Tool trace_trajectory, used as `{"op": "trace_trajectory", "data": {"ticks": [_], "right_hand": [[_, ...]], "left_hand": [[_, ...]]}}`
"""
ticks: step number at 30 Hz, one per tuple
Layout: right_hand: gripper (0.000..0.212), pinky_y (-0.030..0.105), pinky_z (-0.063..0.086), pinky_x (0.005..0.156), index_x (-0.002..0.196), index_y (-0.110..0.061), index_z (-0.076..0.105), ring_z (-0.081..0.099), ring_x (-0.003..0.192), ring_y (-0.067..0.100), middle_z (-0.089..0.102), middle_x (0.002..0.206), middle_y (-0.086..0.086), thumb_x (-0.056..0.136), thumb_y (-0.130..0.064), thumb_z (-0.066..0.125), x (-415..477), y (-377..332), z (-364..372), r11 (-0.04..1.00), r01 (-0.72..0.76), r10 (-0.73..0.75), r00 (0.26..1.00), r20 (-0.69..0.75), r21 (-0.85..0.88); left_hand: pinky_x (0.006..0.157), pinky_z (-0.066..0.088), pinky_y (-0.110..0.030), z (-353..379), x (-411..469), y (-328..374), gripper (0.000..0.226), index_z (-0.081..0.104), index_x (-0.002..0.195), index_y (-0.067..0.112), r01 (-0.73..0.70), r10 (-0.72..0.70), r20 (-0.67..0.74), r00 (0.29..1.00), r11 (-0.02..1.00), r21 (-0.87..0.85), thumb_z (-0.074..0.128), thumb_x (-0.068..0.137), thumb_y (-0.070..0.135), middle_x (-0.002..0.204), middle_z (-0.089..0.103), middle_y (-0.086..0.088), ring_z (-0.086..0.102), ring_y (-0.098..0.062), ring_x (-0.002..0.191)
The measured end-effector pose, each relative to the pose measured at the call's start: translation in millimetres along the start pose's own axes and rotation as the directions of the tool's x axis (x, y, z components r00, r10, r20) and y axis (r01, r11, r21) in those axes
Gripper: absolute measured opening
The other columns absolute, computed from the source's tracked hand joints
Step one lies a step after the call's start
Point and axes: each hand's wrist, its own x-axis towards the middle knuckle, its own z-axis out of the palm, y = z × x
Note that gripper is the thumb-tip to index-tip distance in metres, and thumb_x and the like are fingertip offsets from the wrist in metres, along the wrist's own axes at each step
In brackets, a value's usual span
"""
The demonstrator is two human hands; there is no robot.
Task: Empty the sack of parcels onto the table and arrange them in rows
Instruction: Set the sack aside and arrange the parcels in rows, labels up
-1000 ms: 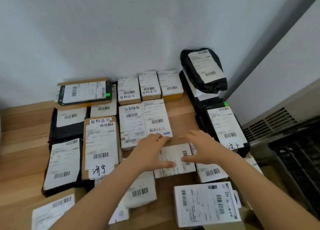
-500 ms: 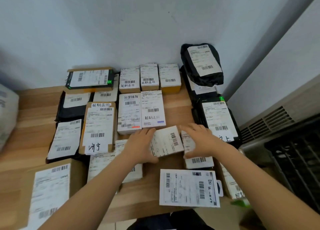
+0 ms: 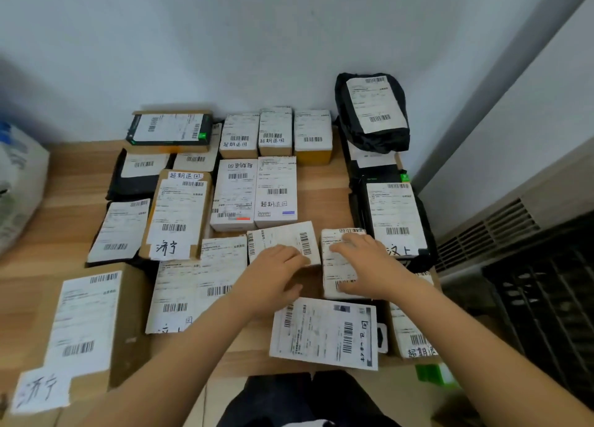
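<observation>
Many labelled parcels lie in rows on the wooden table (image 3: 321,185). My left hand (image 3: 273,275) rests on a small white-labelled parcel (image 3: 283,238) just below two white boxes (image 3: 254,192), fingers lying across its near part. My right hand (image 3: 366,266) lies flat with spread fingers on the neighbouring small parcel (image 3: 334,266). The two small parcels sit side by side with a narrow gap between them. A white woven sack (image 3: 19,185) slumps at the table's left edge, partly out of view.
A black bagged parcel (image 3: 373,111) stands on a stack in the back right corner, against the wall. A big cardboard box (image 3: 93,324) sits at the front left, a flat white packet (image 3: 324,333) at the front edge. A black crate (image 3: 546,298) stands right of the table.
My left hand slid the small parcel away from me, up to the two white boxes. My right hand shifted onto the neighbouring parcel. The sack has come into view at the left.
</observation>
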Motion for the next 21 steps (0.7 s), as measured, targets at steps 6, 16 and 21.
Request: {"op": "trace_trajectory", "data": {"ticks": [6, 16, 21], "right_hand": [[0.038, 0.029, 0.041, 0.089, 0.119, -0.024, 0.054, 0.047, 0.109, 0.015, 0.050, 0.116, -0.005, 0.086, -0.041, 0.063, -21.7, -11.4, 9.3, 0.996, 0.089, -0.085, 0.990, -0.108, 0.028], [0.079, 0.032, 0.028, 0.109, 0.142, -0.031, 0.035, 0.028, 0.129, 0.013, 0.032, 0.141, -0.007, 0.076, -0.059, 0.066, -90.8, -25.8, 74.4, 0.994, -0.062, 0.074, 0.988, -0.137, 0.089], [0.109, 0.036, 0.015, 0.116, 0.152, -0.030, 0.013, 0.015, 0.140, 0.016, 0.020, 0.153, -0.006, 0.067, -0.061, 0.074, -105.9, -39.5, 79.0, 0.994, -0.102, 0.105, 0.981, -0.164, 0.029]], "left_hand": [[0.104, 0.035, -0.028, 18.1, -26.6, 18.0, 0.055, 0.047, 0.136, 0.021, 0.056, -0.053, 0.084, 0.995, 0.998, -0.035, 0.055, 0.089, 0.050, 0.132, 0.050, 0.004, 0.044, -0.014, 0.122], [0.117, 0.019, -0.032, 35.7, -57.8, 27.2, 0.113, 0.007, 0.153, 0.015, 0.046, -0.075, 0.274, 0.959, 0.993, 0.110, 0.072, 0.071, 0.056, 0.154, 0.020, -0.002, 0.017, -0.021, 0.139], [0.116, 0.018, -0.031, 23.8, -71.6, 27.1, 0.109, 0.011, 0.153, 0.014, -0.027, 0.011, 0.184, 0.983, 0.996, 0.080, 0.075, 0.071, 0.048, 0.152, 0.020, -0.002, 0.013, -0.020, 0.138]]}}
